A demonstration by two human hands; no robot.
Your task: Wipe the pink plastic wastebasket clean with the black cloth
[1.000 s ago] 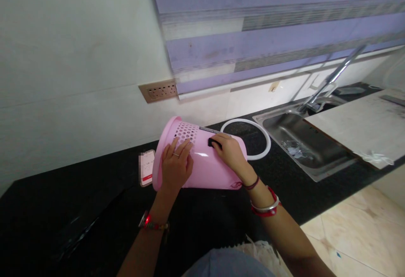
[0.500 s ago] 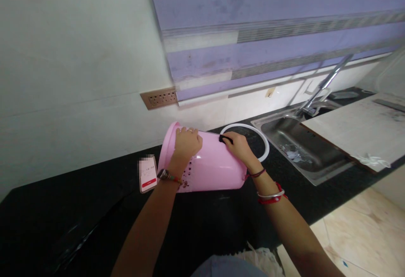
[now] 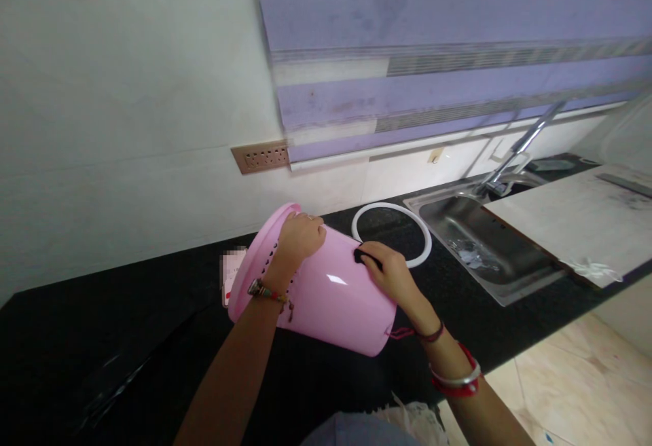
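Note:
A pink plastic bin lies tilted on its side on the dark counter, its wide rim to the left and its base to the right. Small holes run round it below the rim. My left hand is curled over the upper side near the rim and steadies the bin. In the closed fingers of my right hand is a small black object, pressed against the bin's wall; its kind is hard to make out. The inside of the bin is hidden.
Behind my right hand lies a white ring. A phone is partly covered by the bin's rim. To the right are a steel sink with a tap and a pale board across it. A black plastic bag lies front left.
The bin has turned, its base swinging toward me and its rim now overlapping the phone. My right hand, with the black object, has come nearer to me along the bin's wall.

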